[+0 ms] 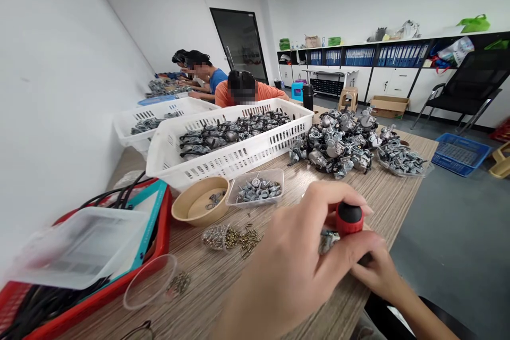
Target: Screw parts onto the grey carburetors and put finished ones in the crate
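My left hand [295,244] is closed around the red-and-black handle of a screwdriver [350,219], which points downward. Below it, my right hand [378,271] is mostly hidden behind the left, with its fingers wrapped about a metal carburetor [329,240]. Only a small silver piece of that carburetor shows, so whether the screwdriver tip touches it cannot be seen. To the left of my hands, brass-coloured screws [243,240] spill from a clear cup [215,237]. A clear tub [257,202] of grey metal parts stands behind the screws.
Carburetors are heaped [338,141] on the table's far right, beside a tray of small parts [402,160]. A long white crate [231,162] holds more. A tan bowl [185,220] and red basket [163,234] stand left. Co-workers [251,90] sit beyond.
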A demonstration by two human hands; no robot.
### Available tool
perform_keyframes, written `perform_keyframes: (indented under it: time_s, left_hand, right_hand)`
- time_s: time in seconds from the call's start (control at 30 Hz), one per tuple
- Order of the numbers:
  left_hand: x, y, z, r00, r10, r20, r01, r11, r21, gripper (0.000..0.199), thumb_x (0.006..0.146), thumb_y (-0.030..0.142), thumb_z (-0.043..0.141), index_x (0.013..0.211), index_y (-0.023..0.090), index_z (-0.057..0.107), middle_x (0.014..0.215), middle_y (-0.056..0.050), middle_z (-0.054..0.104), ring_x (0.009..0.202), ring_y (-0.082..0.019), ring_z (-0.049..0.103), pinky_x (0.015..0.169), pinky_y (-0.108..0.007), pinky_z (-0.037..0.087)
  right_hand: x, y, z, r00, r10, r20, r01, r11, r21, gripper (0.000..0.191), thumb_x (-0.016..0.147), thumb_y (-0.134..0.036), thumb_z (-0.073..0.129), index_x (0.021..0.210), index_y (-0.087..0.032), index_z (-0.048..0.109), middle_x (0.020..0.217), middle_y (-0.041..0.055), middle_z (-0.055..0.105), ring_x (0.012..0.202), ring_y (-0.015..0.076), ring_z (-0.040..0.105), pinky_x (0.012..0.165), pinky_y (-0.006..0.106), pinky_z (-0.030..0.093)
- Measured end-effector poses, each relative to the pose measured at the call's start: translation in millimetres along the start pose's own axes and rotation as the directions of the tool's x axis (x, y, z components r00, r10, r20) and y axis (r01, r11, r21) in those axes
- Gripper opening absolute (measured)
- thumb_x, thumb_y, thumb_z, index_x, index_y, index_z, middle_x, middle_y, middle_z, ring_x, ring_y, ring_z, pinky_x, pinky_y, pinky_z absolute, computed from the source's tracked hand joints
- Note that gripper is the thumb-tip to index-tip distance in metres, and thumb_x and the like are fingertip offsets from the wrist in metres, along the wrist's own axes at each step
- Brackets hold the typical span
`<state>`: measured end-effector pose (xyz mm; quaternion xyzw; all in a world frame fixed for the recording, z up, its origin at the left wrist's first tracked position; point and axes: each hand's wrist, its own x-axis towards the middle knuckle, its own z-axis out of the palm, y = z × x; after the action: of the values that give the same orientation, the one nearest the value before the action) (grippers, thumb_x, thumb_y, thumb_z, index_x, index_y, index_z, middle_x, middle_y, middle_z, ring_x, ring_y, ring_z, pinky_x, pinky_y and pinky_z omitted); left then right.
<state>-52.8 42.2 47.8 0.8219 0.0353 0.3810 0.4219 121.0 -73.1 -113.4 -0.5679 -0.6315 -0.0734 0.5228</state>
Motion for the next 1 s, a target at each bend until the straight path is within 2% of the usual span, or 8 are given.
perform_keyframes:
  time_s: [0.2, 0.43, 0.6, 0.7, 0.8, 0.93, 1.0]
  left_hand:
    - [4, -9, 4.2, 0.994, -0.07, 0.081, 0.065, 0.995, 0.07, 0.021, 0.103, 0.04, 0.069, 0.115, 0.028, 0.056, 0.103, 0.003, 0.077, 0.087, -0.013, 0.075, 0.076, -0.024, 0.061]
    - [6, -18, 5.3, 0.989, -0.126, 0.083, 0.123, 0.991, 0.046, 0.022, 0.102, 0.04, 0.069, 0.115, 0.029, 0.055, 0.104, 0.002, 0.078, 0.093, -0.015, 0.076, 0.083, -0.028, 0.063]
    - [5, -22, 6.6, 0.989, -0.12, 0.087, 0.119, 0.993, 0.02, 0.023, 0.101, 0.037, 0.071, 0.115, 0.03, 0.053, 0.105, 0.004, 0.079, 0.094, -0.014, 0.077, 0.085, -0.028, 0.063]
    - [6, -19, 4.4, 0.986, -0.139, 0.09, 0.137, 0.99, 0.035, 0.024, 0.101, 0.038, 0.071, 0.114, 0.03, 0.054, 0.105, 0.004, 0.079, 0.095, -0.015, 0.077, 0.084, -0.029, 0.063]
    - [7, -9, -0.7, 0.981, -0.163, 0.104, 0.155, 0.984, 0.084, 0.02, 0.1, 0.038, 0.071, 0.108, 0.029, 0.056, 0.106, 0.005, 0.08, 0.096, -0.014, 0.078, 0.081, -0.027, 0.063]
    - [8, 2, -4.7, 0.993, -0.087, 0.083, 0.072, 0.983, 0.167, 0.023, 0.096, 0.032, 0.078, 0.096, 0.026, 0.056, 0.096, 0.009, 0.079, 0.091, -0.011, 0.078, 0.076, -0.021, 0.061]
    - [7, 4, -1.4, 0.999, -0.041, 0.023, 0.035, 0.974, 0.222, 0.024, 0.095, 0.029, 0.078, 0.094, 0.024, 0.055, 0.092, 0.009, 0.079, 0.084, -0.01, 0.078, 0.071, -0.019, 0.061]
  right_hand:
    - [-2, 1, 1, 1.0, 0.027, 0.007, -0.027, 1.0, 0.003, 0.011, 0.1, -0.031, 0.066, 0.11, -0.026, 0.067, 0.076, 0.0002, 0.069, 0.062, 0.0177, 0.061, 0.062, 0.03, 0.054]
    - [-3, 5, -1, 0.999, -0.005, 0.044, 0.007, 0.999, -0.034, 0.021, 0.098, -0.026, 0.067, 0.119, -0.025, 0.065, 0.101, 0.0048, 0.079, 0.086, 0.022, 0.074, 0.072, 0.031, 0.059]
    - [-4, 8, 0, 0.999, -0.014, 0.051, 0.015, 0.999, -0.035, 0.024, 0.098, -0.026, 0.067, 0.121, -0.025, 0.064, 0.106, 0.0067, 0.079, 0.092, 0.0229, 0.075, 0.077, 0.031, 0.061]
    - [-4, 7, -1, 0.998, -0.009, 0.059, 0.011, 0.999, -0.034, 0.023, 0.098, -0.026, 0.067, 0.121, -0.024, 0.064, 0.106, 0.007, 0.078, 0.095, 0.0234, 0.075, 0.079, 0.032, 0.061]
    - [-4, 5, -2, 0.998, -0.001, 0.059, 0.001, 1.0, 0.002, 0.018, 0.1, -0.027, 0.066, 0.117, -0.025, 0.064, 0.101, 0.0048, 0.077, 0.091, 0.021, 0.074, 0.08, 0.031, 0.061]
    - [-4, 4, -2, 0.995, 0.024, 0.095, -0.025, 1.0, 0.008, 0.022, 0.102, -0.031, 0.064, 0.123, -0.024, 0.064, 0.109, 0.0078, 0.077, 0.1, 0.0232, 0.074, 0.084, 0.033, 0.062]
    - [-3, 4, -1, 0.997, 0.015, 0.071, -0.016, 1.0, 0.011, 0.018, 0.102, -0.032, 0.065, 0.119, -0.025, 0.064, 0.102, 0.0057, 0.076, 0.091, 0.0216, 0.074, 0.08, 0.032, 0.061]
